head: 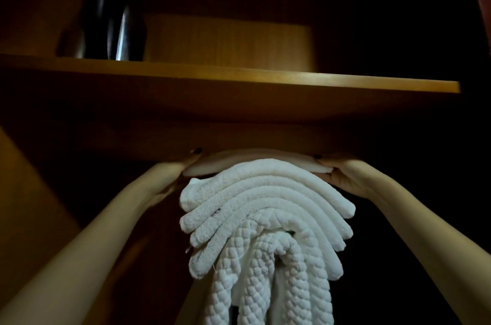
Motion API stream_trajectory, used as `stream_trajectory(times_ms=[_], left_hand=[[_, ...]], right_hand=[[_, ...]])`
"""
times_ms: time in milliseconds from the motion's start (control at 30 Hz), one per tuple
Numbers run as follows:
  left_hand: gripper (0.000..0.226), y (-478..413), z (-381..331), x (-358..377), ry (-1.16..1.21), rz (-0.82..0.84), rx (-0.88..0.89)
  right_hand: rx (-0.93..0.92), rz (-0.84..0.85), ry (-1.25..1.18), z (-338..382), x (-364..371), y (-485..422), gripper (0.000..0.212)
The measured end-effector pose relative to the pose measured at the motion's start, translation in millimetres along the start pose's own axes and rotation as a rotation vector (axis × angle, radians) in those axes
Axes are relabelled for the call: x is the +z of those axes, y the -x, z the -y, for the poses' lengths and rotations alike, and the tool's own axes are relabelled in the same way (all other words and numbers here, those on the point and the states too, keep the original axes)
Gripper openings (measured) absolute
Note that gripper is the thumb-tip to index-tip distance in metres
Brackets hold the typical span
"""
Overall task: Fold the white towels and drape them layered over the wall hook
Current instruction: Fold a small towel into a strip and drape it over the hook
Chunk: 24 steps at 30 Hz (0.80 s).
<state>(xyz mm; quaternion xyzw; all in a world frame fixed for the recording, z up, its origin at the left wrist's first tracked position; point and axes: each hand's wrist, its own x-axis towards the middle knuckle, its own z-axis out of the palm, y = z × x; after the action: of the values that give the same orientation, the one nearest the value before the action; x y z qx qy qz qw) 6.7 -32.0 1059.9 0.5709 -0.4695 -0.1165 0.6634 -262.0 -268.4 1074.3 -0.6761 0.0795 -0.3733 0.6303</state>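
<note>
Several folded white towels (pixel 265 207) hang draped one over another in arched layers, the inner ones quilted, the outer ones terry. The hook under them is hidden. On top lies a flat folded white towel (pixel 255 164), just below the wooden shelf. My left hand (pixel 183 168) grips its left end, thumb on top. My right hand (pixel 337 170) grips its right end the same way. Both forearms reach up from the lower corners.
A wooden shelf (pixel 239 80) spans the view right above the towels. On it stand a dark shiny bottle-like object (pixel 119 29) and a wooden box (pixel 228 43). Dark cabinet walls close in on both sides.
</note>
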Motion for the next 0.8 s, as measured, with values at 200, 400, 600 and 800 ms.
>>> stream_trajectory(times_ms=[200, 400, 600, 800], left_hand=[[0.030, 18.0, -3.4, -1.3, -0.402, -0.089, 0.004], [0.028, 27.0, -48.0, 31.4, -0.579, -0.004, 0.274], [0.064, 21.4, -52.4, 69.2, -0.691, 0.205, 0.176], [0.070, 4.0, -37.2, 69.9, -0.672, 0.185, 0.090]], right_hand=[[0.101, -0.194, 0.359, -7.7, 5.5, 11.8, 0.053], [-0.161, -0.218, 0.937, 17.5, 35.6, 18.8, 0.079], [-0.239, -0.086, 1.054, 27.8, 60.6, 28.8, 0.066], [-0.099, 0.095, 0.903, 8.9, 61.2, 28.3, 0.076]])
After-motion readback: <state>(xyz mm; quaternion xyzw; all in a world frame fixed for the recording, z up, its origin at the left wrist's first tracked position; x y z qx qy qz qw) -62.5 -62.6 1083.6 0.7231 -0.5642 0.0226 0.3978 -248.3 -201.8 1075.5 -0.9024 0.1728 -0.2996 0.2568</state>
